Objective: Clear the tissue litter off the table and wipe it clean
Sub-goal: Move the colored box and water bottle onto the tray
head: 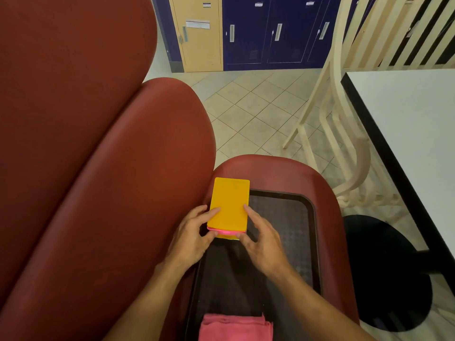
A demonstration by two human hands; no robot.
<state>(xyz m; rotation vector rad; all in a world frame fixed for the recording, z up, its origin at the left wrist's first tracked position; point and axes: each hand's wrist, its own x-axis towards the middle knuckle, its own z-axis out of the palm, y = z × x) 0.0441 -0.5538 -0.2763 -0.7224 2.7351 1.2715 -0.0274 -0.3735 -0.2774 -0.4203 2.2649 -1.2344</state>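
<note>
An orange flat box (pixel 229 205) with a pink edge along its near end is held over the far left corner of a black tray (pixel 283 217). My left hand (pixel 192 237) grips its left side and my right hand (pixel 263 244) grips its right side. A folded pink cloth (pixel 234 327) lies on the near end of the tray. The white table (pixel 413 124) with a black edge stands to the right. No tissue litter shows on the part of the table that I see.
The tray rests on a red padded bench seat (pixel 320 188), with the red backrest (pixel 98 168) to the left. A cream slatted chair (pixel 344 119) stands by the table. The table's black round base (pixel 389 274) sits on the tiled floor. Lockers (pixel 246 33) line the far wall.
</note>
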